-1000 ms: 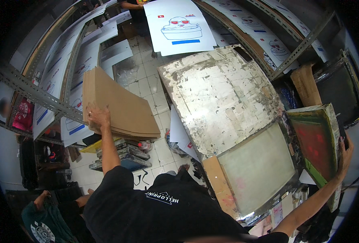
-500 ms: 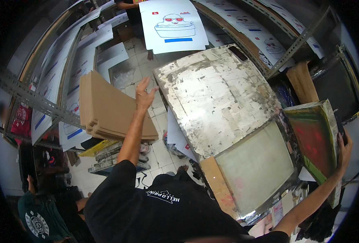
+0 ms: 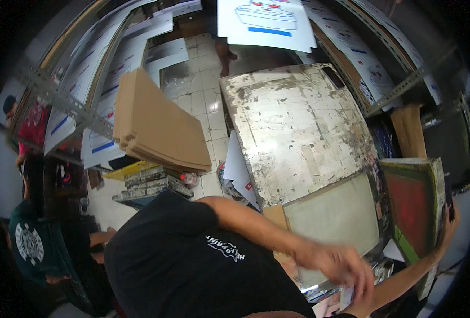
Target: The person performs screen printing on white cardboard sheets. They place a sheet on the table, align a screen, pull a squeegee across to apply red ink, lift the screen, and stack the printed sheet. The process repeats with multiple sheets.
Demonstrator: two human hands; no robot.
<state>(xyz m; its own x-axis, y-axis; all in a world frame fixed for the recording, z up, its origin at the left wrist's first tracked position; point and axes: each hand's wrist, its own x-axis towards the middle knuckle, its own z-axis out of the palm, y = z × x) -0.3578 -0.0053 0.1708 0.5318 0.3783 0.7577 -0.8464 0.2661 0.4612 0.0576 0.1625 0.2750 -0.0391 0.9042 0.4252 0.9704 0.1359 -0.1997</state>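
My right hand [image 3: 448, 228] grips the outer edge of a screen-printing frame [image 3: 412, 199], which stands tilted on its side at the right. Its mesh is red in the middle, with green along the border. My left arm reaches across my body. My left hand [image 3: 346, 270], blurred by motion, hangs over the near end of the worktable with fingers loosely apart and nothing visible in them. Below it is a pale glassy screen panel [image 3: 335, 222], lying beside the scuffed white board [image 3: 298, 132].
A stack of brown cardboard [image 3: 163, 124] stands at the left, near racks of printed white sheets [image 3: 113, 74]. More printed sheets [image 3: 351, 40] fill a right-hand rack. A dark phone [image 3: 333, 77] lies on the board's far corner. Another person holds a large printed sheet [image 3: 267, 26]; someone in green [image 3: 33, 244] is at left.
My left hand has swung from beside the cardboard stack across to the lower right. My right hand stays on the frame, which sits more upright. The view has shifted, and the held sheet appears farther up.
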